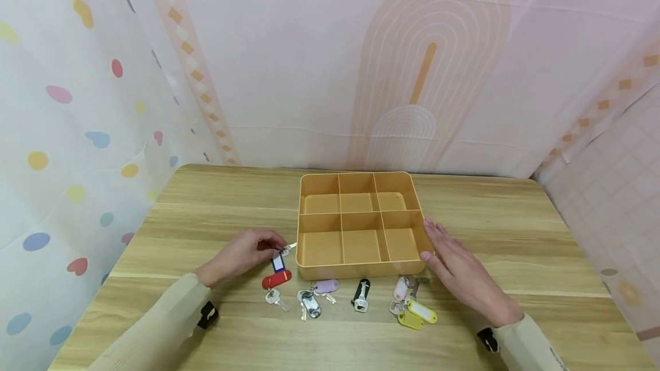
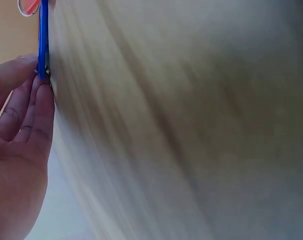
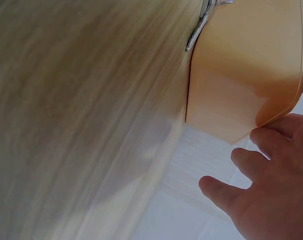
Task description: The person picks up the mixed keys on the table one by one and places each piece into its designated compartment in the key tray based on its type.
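My left hand (image 1: 252, 249) pinches a blue key tag (image 1: 278, 262) between thumb and fingers, left of an orange divided box (image 1: 319, 271). The left wrist view shows this blue tag (image 2: 43, 37) edge-on at the fingertips. Its key (image 1: 290, 248) points toward the box. A red key tag (image 1: 277, 279) lies just in front of the blue one, with a key (image 1: 277, 299) beside it. My right hand (image 1: 466, 271) has its fingers extended along the box's right side. In the right wrist view, the fingers touch the rim of the box (image 3: 241, 85).
In front of the box lie a lilac key tag (image 1: 326, 286), a dark patterned tag (image 1: 311, 304), a black tag (image 1: 365, 286) with a key, a pink tag (image 1: 400, 288) and yellow tags (image 1: 411, 320). Patterned cloth (image 1: 289, 62) hangs behind the wooden table (image 1: 232, 193).
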{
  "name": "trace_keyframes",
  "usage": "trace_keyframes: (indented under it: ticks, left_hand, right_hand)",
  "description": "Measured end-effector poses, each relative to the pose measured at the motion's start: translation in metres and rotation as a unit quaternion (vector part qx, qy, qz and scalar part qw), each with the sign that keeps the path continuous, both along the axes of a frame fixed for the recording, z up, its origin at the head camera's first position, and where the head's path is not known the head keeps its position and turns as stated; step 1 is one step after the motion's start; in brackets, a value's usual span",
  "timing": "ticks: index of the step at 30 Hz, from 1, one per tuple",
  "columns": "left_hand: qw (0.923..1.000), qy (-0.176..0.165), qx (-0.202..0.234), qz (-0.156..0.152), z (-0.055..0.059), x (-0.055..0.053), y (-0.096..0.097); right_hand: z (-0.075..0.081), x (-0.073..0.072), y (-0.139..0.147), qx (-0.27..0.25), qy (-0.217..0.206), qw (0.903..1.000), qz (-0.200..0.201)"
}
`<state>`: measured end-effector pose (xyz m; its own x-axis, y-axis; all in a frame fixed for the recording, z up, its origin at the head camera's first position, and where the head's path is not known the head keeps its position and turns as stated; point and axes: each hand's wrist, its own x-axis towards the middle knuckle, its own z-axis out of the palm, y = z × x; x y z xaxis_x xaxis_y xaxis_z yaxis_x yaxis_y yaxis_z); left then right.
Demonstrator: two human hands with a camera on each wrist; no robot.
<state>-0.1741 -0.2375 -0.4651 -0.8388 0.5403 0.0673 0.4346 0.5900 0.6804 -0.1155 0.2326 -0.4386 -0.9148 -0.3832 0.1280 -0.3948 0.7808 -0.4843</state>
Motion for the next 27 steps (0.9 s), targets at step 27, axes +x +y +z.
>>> trace_keyframes:
  ticks: [27]
  left_hand:
    - [0.9896, 0.038, 0.051, 0.129, 0.022, 0.020, 0.002]
  right_hand:
    - [0.000, -0.001, -0.002, -0.004, -0.007, 1.0000, 0.001]
